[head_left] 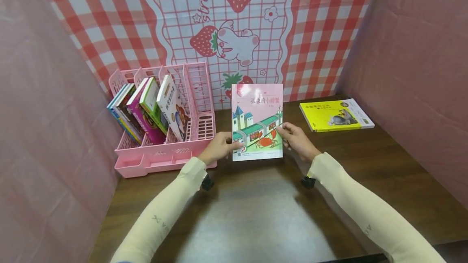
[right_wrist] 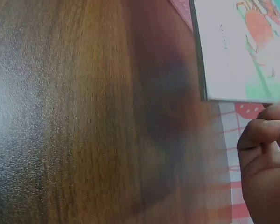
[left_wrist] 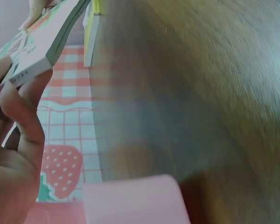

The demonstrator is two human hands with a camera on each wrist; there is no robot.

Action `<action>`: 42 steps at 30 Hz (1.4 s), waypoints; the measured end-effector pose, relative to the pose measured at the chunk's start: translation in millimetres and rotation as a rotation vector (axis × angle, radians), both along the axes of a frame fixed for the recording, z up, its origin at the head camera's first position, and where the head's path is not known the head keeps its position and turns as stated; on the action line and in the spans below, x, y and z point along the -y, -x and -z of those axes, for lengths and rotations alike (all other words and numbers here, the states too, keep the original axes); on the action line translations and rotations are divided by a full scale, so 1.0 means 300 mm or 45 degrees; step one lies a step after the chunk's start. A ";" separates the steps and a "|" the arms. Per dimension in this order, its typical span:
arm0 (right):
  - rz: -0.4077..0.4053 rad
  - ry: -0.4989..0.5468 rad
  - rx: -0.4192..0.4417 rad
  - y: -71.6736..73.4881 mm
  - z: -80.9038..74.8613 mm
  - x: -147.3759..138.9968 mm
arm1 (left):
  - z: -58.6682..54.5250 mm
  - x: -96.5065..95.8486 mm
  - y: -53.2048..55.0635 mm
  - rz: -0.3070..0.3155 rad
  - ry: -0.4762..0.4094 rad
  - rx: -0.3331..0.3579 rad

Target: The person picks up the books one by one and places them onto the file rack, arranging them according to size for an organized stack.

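Both hands hold a pink picture book upright above the table, its cover with a red crab and a green-roofed train facing the head camera. My left hand grips the lower left edge, thumb on the front cover. At the right edge, my right hand pinches the book with thumb in front and fingers behind. In the left wrist view, the left hand has its fingers curled under the book's corner. The right wrist view shows the right hand at the book's edge.
A pink slotted book rack stands at the left, with several books leaning in its compartments and small trays along its front. On the right of the wooden table lies a yellow book. A strawberry-print cloth hangs behind.
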State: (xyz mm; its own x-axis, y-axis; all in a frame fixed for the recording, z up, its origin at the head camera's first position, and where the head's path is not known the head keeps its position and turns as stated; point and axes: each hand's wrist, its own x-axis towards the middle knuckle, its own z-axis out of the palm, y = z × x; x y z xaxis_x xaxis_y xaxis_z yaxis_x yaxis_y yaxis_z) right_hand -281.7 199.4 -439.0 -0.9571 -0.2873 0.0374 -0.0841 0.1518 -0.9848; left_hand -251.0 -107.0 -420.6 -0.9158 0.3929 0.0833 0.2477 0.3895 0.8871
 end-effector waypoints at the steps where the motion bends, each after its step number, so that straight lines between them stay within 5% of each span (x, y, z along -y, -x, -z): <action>1: 0.000 -0.012 0.006 0.001 0.002 0.004 | -0.002 0.006 -0.003 -0.015 0.002 -0.020; 7: -0.081 -0.113 0.089 0.001 0.021 0.024 | -0.027 0.053 -0.008 -0.106 -0.054 -0.174; 15: -0.253 -0.284 0.178 -0.001 0.047 0.097 | -0.071 0.138 0.002 -0.324 -0.108 -0.392; 35: -0.443 -0.284 0.134 -0.050 0.061 0.458 | -0.106 0.318 -0.031 -0.748 -0.225 -0.580; 42: -0.404 -0.254 0.102 -0.077 0.027 0.578 | -0.115 0.373 -0.040 -0.882 -0.181 -0.664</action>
State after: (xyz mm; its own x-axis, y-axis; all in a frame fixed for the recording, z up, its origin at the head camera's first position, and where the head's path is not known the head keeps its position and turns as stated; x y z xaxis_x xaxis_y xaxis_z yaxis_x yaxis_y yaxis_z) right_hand -258.8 25.9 -447.2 -0.8171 -0.5637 -0.1203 -0.0816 0.3198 -0.9440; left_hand -238.8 -218.8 -386.0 -0.7761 -0.2830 0.5635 0.3840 0.4968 0.7783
